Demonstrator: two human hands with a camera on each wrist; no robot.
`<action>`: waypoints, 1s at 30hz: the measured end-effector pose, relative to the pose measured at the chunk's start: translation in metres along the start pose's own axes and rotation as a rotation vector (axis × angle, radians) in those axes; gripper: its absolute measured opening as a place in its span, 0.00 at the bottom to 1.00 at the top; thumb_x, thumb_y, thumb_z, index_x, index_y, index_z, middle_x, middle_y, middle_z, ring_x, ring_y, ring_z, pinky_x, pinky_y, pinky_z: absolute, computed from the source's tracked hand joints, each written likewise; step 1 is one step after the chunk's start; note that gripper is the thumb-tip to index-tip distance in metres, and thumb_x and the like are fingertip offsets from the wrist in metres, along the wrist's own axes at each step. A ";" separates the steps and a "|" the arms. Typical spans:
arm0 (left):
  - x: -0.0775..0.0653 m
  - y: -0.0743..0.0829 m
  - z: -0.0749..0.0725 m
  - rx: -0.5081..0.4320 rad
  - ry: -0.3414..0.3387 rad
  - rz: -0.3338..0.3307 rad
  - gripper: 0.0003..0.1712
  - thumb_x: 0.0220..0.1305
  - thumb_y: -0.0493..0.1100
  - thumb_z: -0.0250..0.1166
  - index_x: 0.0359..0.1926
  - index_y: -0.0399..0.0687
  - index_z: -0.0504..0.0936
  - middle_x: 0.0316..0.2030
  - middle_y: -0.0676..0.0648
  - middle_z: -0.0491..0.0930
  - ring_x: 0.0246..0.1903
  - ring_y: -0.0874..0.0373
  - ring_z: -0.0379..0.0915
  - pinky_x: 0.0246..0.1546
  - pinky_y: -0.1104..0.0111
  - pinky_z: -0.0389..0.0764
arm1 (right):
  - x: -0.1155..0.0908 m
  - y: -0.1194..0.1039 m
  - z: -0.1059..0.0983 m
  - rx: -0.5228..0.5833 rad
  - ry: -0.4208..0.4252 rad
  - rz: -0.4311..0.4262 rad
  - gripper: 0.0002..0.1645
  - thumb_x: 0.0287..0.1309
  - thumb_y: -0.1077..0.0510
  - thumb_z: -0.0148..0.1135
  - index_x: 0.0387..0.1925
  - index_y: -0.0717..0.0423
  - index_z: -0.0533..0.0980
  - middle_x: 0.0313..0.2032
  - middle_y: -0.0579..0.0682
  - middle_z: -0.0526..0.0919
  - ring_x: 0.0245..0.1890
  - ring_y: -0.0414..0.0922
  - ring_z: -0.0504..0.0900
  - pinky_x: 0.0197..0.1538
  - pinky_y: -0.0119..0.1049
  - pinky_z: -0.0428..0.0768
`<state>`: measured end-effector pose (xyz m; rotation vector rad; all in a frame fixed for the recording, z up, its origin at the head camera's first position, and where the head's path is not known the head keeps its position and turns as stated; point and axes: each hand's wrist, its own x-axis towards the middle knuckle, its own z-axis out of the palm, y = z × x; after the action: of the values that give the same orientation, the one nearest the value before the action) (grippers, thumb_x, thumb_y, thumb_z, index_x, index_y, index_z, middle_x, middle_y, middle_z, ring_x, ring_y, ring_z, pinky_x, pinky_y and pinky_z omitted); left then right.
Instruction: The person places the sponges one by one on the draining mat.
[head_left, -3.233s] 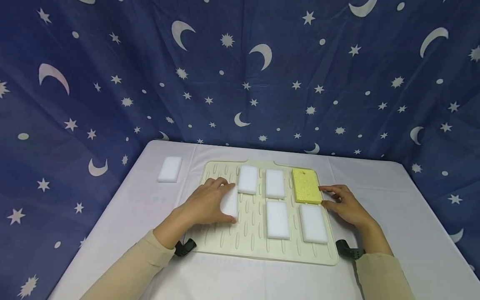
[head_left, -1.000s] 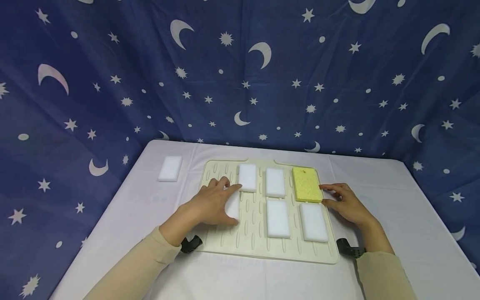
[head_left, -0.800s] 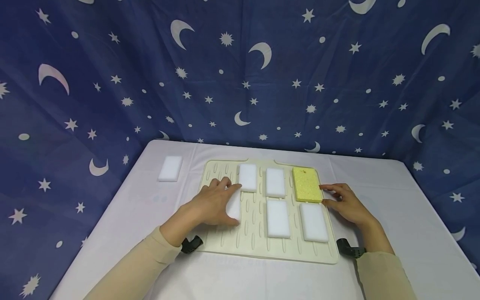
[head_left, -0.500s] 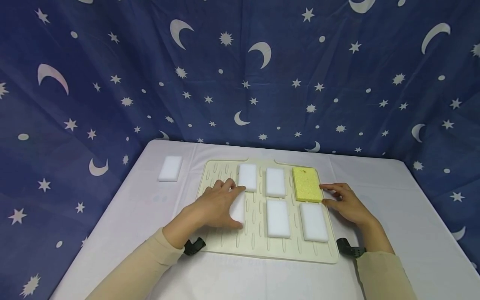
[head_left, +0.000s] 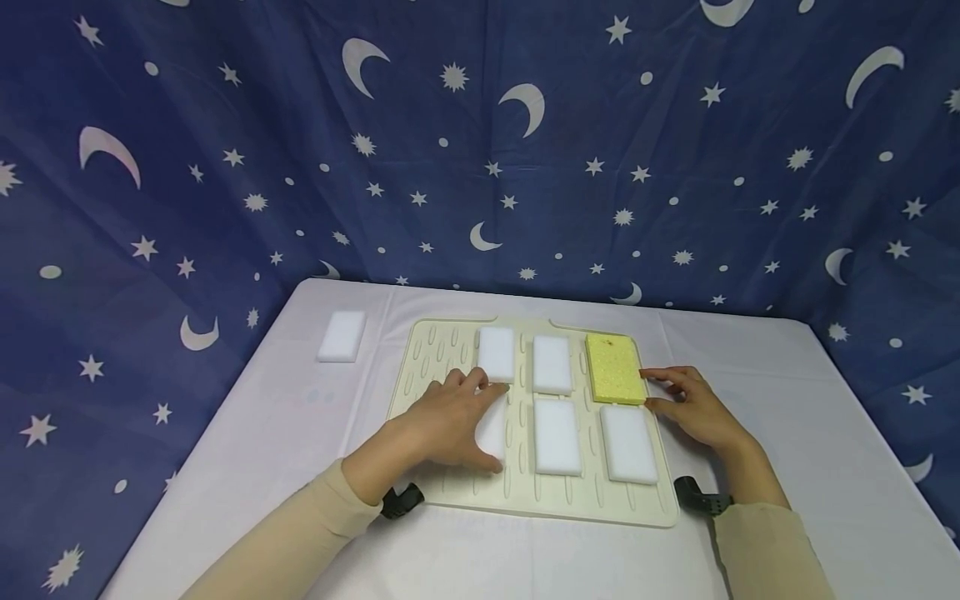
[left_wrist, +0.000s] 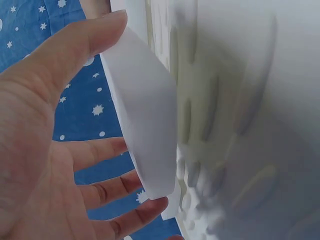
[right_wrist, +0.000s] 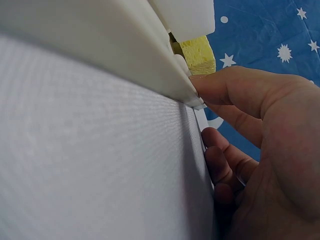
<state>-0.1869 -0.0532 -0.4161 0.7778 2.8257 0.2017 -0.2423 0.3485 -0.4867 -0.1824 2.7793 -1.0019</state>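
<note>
My left hand [head_left: 447, 421] grips a white sponge [head_left: 491, 429] between thumb and fingers, low over the cream ribbed drying mat [head_left: 517, 492]. In the left wrist view the thumb lies at one end of that sponge [left_wrist: 145, 110], fingertips at the other. Part of it is hidden by the hand in the head view. Over at the mat's right edge, my right hand [head_left: 693, 408] holds the rim with thumb and index finger, close beside the yellow sponge [head_left: 615, 368]. The right wrist view shows the thumb on the rim [right_wrist: 175, 82] and the other fingers curled below.
Two white sponges stand in the back row, one left [head_left: 496, 354] and one centre [head_left: 551, 365]. Two more lie in front, a centre sponge [head_left: 557, 437] and a right sponge [head_left: 628, 444]. A loose white sponge [head_left: 342, 337] rests on the tablecloth [head_left: 480, 550] at the left. A starry curtain [head_left: 420, 167] hangs behind.
My left hand has moved to the right and slightly nearer with the white sponge, toward the front centre one. The right hand stays at the mat's edge.
</note>
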 end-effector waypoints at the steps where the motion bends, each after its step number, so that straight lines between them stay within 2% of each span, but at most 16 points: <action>1: 0.001 0.001 0.001 0.003 -0.001 0.004 0.60 0.39 0.74 0.71 0.72 0.62 0.59 0.60 0.51 0.63 0.53 0.51 0.61 0.49 0.55 0.69 | 0.000 0.000 0.000 0.000 0.000 -0.001 0.33 0.60 0.44 0.63 0.66 0.43 0.69 0.61 0.57 0.63 0.57 0.58 0.64 0.57 0.63 0.65; 14: 0.006 0.010 0.009 0.009 -0.020 0.025 0.59 0.39 0.75 0.70 0.72 0.61 0.61 0.61 0.52 0.63 0.51 0.53 0.62 0.46 0.58 0.68 | 0.001 0.002 0.000 0.000 0.001 0.000 0.33 0.60 0.44 0.63 0.66 0.43 0.69 0.62 0.57 0.63 0.58 0.58 0.64 0.58 0.63 0.65; 30: 0.007 0.016 0.012 0.000 -0.031 0.009 0.60 0.39 0.74 0.71 0.72 0.62 0.59 0.65 0.50 0.61 0.59 0.48 0.60 0.54 0.50 0.68 | 0.001 0.000 -0.001 0.019 -0.003 -0.004 0.33 0.60 0.44 0.63 0.65 0.44 0.69 0.62 0.58 0.63 0.60 0.60 0.64 0.59 0.64 0.64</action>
<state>-0.1826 -0.0349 -0.4263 0.7875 2.7939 0.1892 -0.2430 0.3487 -0.4859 -0.1868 2.7669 -1.0281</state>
